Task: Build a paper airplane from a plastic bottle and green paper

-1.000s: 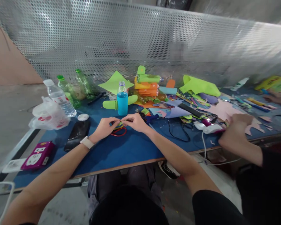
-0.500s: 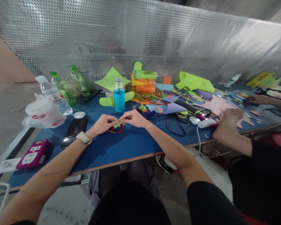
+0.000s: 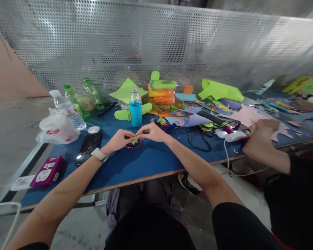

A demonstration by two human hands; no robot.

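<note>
Both hands meet over the blue table (image 3: 151, 158), pinching a small piece of light green paper (image 3: 135, 141) between the fingertips. My left hand (image 3: 121, 140) comes from the left, wearing a pale wristband. My right hand (image 3: 153, 132) grips the piece from the other side. Just beneath the fingers lies a red loop (image 3: 133, 146), partly hidden; its kind I cannot make out. Behind the hands stands an upright clear bottle with blue wrapped round its lower part (image 3: 136, 113). A rounded green strip (image 3: 122, 115) is behind it.
At left are a black phone (image 3: 88, 148), white case (image 3: 94, 130), purple box (image 3: 47, 172), plastic bag (image 3: 57, 128) and water bottle (image 3: 71, 111). Wrapped bottles (image 3: 163, 93) and paper scraps (image 3: 195, 119) lie behind. A co-worker's hand (image 3: 266, 126) rests at right. A perforated metal panel (image 3: 146, 38) backs the table.
The view has shifted slightly, so everything sits a little further right. The green paper has tilted between my fingertips, and both hands keep hold of it.
</note>
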